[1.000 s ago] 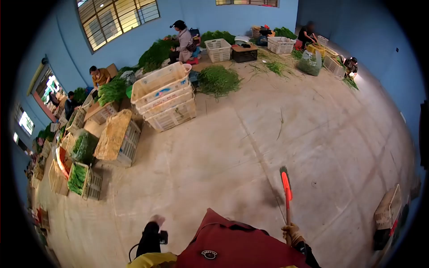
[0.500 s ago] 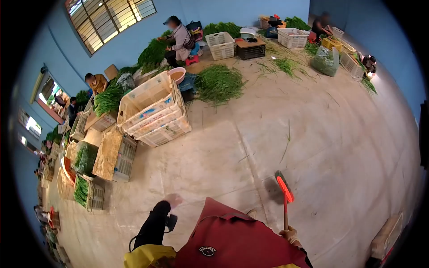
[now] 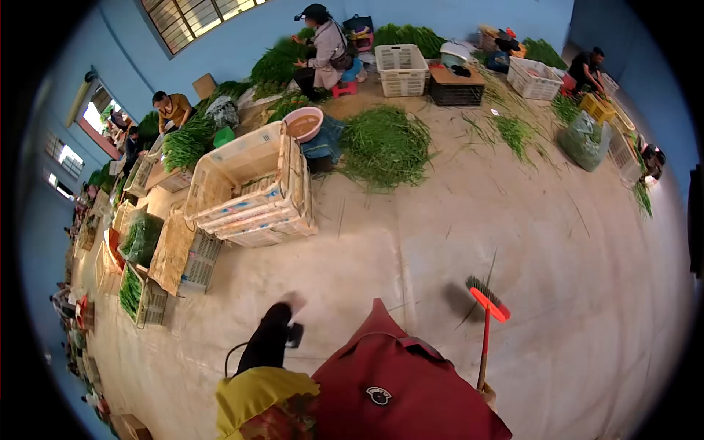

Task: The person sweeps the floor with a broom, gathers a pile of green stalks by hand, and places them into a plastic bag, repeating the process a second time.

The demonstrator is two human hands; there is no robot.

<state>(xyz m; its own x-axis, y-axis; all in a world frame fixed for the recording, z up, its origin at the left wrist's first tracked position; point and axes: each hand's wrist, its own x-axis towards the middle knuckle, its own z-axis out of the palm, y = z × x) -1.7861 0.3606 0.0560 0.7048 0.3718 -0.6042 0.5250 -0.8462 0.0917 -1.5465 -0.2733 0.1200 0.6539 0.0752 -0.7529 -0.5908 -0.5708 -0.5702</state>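
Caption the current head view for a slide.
A broom in the right hand, with stacked crates and a heap of greens farther off.

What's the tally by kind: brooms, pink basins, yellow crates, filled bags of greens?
Red-handled broom: 1
Round pink basin: 1
Yellow slatted plastic crate: 1
Bulging translucent plastic bags of greens: 2
Total: 5
Far left background too small to count.

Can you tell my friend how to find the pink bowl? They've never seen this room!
Find the big stack of pale crates, left of the picture's middle. At its far right corner, between it and the round heap of loose greens, is the bowl. It's round and pink with something brown inside, but the crates beside it are boxy.
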